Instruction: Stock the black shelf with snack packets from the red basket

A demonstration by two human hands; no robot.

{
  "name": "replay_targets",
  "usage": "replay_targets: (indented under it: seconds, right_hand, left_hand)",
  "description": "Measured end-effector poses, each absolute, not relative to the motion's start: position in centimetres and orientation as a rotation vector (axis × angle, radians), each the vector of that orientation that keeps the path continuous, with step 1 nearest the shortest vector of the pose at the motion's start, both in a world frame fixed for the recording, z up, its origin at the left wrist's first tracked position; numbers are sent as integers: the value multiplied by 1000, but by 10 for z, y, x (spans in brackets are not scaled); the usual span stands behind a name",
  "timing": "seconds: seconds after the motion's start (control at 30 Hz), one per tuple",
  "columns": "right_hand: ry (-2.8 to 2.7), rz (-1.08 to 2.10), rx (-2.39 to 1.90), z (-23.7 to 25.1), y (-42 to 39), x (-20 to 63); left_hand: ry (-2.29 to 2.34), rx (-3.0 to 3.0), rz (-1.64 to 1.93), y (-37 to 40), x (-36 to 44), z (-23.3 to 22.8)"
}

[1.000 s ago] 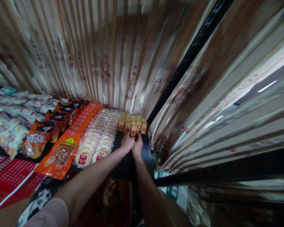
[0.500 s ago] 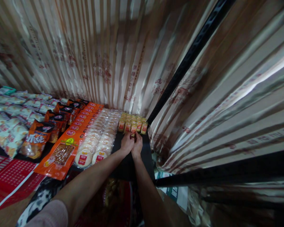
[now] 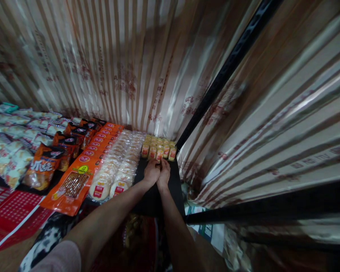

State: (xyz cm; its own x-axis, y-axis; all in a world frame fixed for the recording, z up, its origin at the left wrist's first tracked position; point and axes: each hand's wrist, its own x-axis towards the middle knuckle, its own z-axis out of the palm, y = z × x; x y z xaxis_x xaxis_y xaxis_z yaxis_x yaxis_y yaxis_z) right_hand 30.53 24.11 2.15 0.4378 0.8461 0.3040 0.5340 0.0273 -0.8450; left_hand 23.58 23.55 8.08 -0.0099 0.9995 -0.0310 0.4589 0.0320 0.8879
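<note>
Small yellow snack packets (image 3: 172, 153) with red-and-white labels stand in short rows at the right end of the black shelf (image 3: 147, 200). My left hand (image 3: 152, 172) and my right hand (image 3: 163, 173) are side by side in front of them. The fingers of both hands are curled in, with their tips at the lower edge of the middle front packet (image 3: 159, 154). That packet sits slightly nearer to me than its neighbours. My own hands partly hide the fingertips.
Left of the hands lie rows of clear-wrapped round crackers (image 3: 120, 186), orange stick-snack bags (image 3: 73, 185), orange-black bags (image 3: 44, 166) and white bags (image 3: 14, 160). A red basket (image 3: 14, 207) stands below. A black post (image 3: 212, 90) and striped curtain (image 3: 147, 64) border the shelf.
Both hands have drawn very slightly down from the front packet, their fingertips still at its lower edge. The snack rows have not visibly moved.
</note>
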Motion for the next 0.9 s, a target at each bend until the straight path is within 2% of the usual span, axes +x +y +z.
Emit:
replay_targets:
  seconds: [0.7,0.9]
  right_hand:
    - [-1317,366,-1645,23,199,304]
    - [-1293,415,-1612,24,178,297]
  left_hand:
    - [1643,1515,807,186,237,99]
    - [1609,1630,846,166,231,90]
